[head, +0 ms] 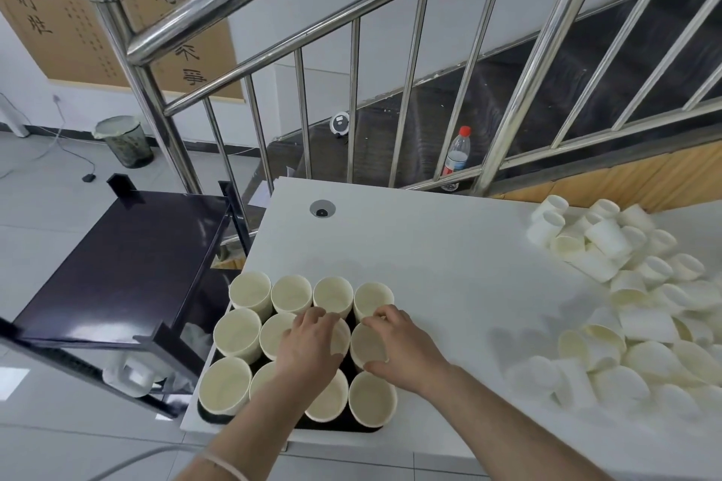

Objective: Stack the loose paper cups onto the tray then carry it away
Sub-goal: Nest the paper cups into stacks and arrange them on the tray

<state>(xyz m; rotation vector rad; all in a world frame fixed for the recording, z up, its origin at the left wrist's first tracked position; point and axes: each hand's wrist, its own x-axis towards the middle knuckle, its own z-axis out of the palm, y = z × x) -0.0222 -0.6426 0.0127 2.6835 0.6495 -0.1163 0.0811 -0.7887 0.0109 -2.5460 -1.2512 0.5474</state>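
A person's two hands work over a dark tray at the near left corner of a white bench, where upright paper cups stand packed rim to rim in a grid of three rows of four. The left hand lies palm-down across the cup in the middle row, its fingers bent over the rim so that the cup is largely hidden; whether it grips or merely presses cannot be told. The right hand wraps the neighbouring cup, thumb at the near side of the rim and fingertips at the far side, as if seating it.

The tray's grid looks filled, yet the job appears well short of finished: a large heap of loose cups sprawls along the right side of the bench, well apart from the tray, most of them tipped on their sides. By that measure, far more cups are left than are placed, and the carrying away has not begun, since the tray sits flat on the bench.

Every upright cup whose inside shows, such as the far left one, holds nothing but pale paper; whether each position holds one cup or several nested cannot be made out. Behind the bench a steel stair railing rises, with a plastic bottle standing beyond its bars and a mesh waste bin on the tiled floor.
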